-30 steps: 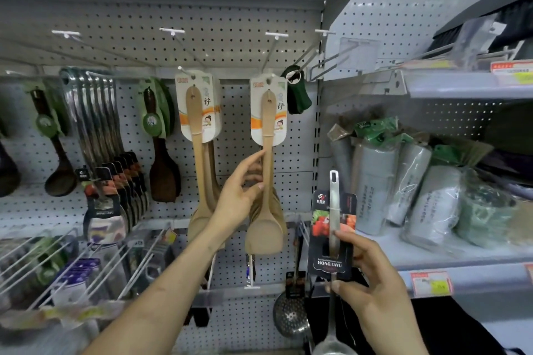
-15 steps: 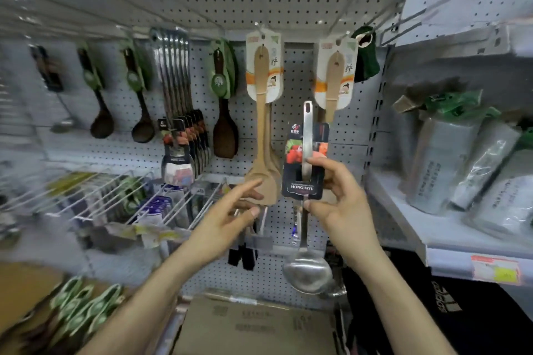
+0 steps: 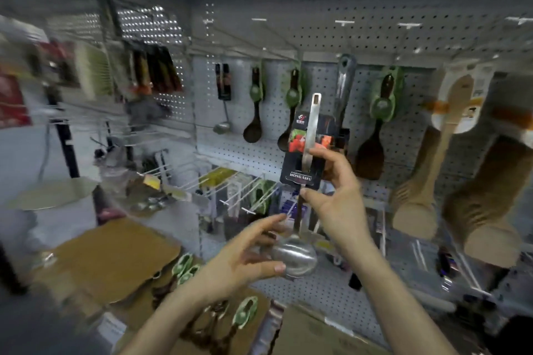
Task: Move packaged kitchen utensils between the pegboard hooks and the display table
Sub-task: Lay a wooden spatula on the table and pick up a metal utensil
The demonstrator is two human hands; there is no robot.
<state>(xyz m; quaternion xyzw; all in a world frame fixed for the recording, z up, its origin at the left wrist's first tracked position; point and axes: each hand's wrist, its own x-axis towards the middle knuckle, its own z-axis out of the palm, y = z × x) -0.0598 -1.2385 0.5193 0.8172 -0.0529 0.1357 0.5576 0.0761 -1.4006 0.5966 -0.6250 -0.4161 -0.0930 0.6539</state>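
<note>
The right hand (image 3: 337, 199) is clamped on the packaged steel ladle (image 3: 310, 135). Its thumb and fingers pinch the handle at the black card (image 3: 298, 177), and it holds the ladle upright in front of the pegboard (image 3: 360, 37). The left hand (image 3: 245, 259) cups the ladle's bowl with thumb and fingers apart; blur hides whether it grips. Green-carded spoons (image 3: 245, 314) lie on the cardboard-covered tabletop (image 3: 115, 256) below the pegboard.

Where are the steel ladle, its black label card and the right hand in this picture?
steel ladle (image 3: 311, 127): head view, on the flat handle above the fingers.
black label card (image 3: 291, 167): head view, on its dark lower left part.
right hand (image 3: 334, 199): head view, near the base of the thumb.
</note>
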